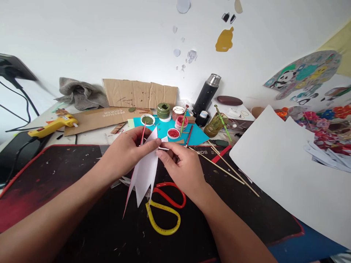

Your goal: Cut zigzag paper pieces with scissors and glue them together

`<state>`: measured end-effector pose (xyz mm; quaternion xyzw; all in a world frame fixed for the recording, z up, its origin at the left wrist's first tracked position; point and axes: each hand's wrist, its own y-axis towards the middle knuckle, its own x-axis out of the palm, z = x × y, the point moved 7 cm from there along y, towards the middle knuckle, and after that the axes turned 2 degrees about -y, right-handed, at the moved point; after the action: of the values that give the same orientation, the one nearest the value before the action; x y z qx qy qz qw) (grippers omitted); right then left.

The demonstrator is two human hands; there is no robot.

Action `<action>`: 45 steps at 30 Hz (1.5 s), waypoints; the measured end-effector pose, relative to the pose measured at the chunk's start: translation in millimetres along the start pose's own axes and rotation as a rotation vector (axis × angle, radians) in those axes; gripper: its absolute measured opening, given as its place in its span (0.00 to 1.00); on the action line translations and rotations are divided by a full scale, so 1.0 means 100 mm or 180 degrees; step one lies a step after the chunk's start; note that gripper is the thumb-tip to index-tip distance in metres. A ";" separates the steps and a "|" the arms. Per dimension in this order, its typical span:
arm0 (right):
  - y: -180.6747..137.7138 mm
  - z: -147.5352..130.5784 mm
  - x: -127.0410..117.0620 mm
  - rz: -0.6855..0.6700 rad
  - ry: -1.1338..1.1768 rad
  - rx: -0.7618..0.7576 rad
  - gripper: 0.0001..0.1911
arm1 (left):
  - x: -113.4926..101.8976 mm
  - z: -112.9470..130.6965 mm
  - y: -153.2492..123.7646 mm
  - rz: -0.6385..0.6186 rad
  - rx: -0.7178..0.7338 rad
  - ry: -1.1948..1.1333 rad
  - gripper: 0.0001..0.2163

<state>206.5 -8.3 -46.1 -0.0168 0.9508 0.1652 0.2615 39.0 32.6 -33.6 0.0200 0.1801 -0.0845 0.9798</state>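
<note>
Folded white paper (pixel 144 175), with a red strip or edge along its left side, hangs from my left hand (pixel 131 146). My left thumb and fingers pinch it near the top. At the paper's right edge, my right hand (pixel 182 160) is closed, thumb against index finger, on a small white piece beside the left thumb tip; the piece is mostly hidden. Below the hands lie scissors (pixel 164 219) with one yellow and one red handle loop. Their blades are partly covered by the paper. Small paper scraps lie left of the blades.
A yellow glue gun (pixel 57 126) rests at the left. Open paint jars (pixel 163 110) and brushes stand on a blue sheet (pixel 201 136). Behind are a black flask (pixel 207 95) and cardboard (pixel 139 93). Wooden skewers (pixel 219 166) and large white paper (pixel 279 157) lie at right.
</note>
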 end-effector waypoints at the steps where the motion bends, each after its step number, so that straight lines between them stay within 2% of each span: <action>1: 0.00 0.02 -0.01 0.0010 0.0205 0.0094 0.12 | 0.01 -0.02 0.01 -0.0087 -0.0061 -0.0307 0.18; 5: 0.03 0.09 -0.03 0.0019 0.0902 0.0443 0.16 | 0.05 -0.15 0.04 -0.0285 -0.0587 -0.1547 0.23; 8: 0.05 0.11 -0.03 -0.0020 0.1205 0.0610 0.17 | 0.04 -0.24 0.04 -0.0235 -0.0974 -0.2011 0.26; 14: 0.05 0.11 0.03 -0.0194 0.1682 0.0805 0.18 | 0.04 -0.38 0.07 -0.0337 -0.1007 -0.2401 0.25; 19: 0.05 0.09 0.06 -0.0286 0.1956 0.0787 0.16 | 0.10 -0.39 0.06 -0.0581 -0.0855 -0.2431 0.24; 23: 0.04 0.08 0.10 -0.0383 0.2142 0.0826 0.16 | 0.13 -0.35 0.03 -0.0521 -0.0904 -0.2322 0.24; 27: 0.04 0.08 0.14 -0.0474 0.2246 0.0885 0.14 | 0.16 -0.28 0.01 -0.0588 -0.0698 -0.2316 0.22; 32: 0.04 0.07 0.15 -0.0507 0.2411 0.0884 0.13 | 0.18 -0.32 -0.01 -0.0580 -0.0769 -0.2198 0.24; 45: 0.04 0.09 0.15 -0.0504 0.2194 0.0882 0.11 | 0.19 -0.28 -0.03 -0.0436 -0.0850 -0.2178 0.25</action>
<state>197.7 -0.9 -59.7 -0.1092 0.9921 -0.0010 -0.0620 46.4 29.0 -66.7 -0.1495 -0.1474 -0.1275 0.9694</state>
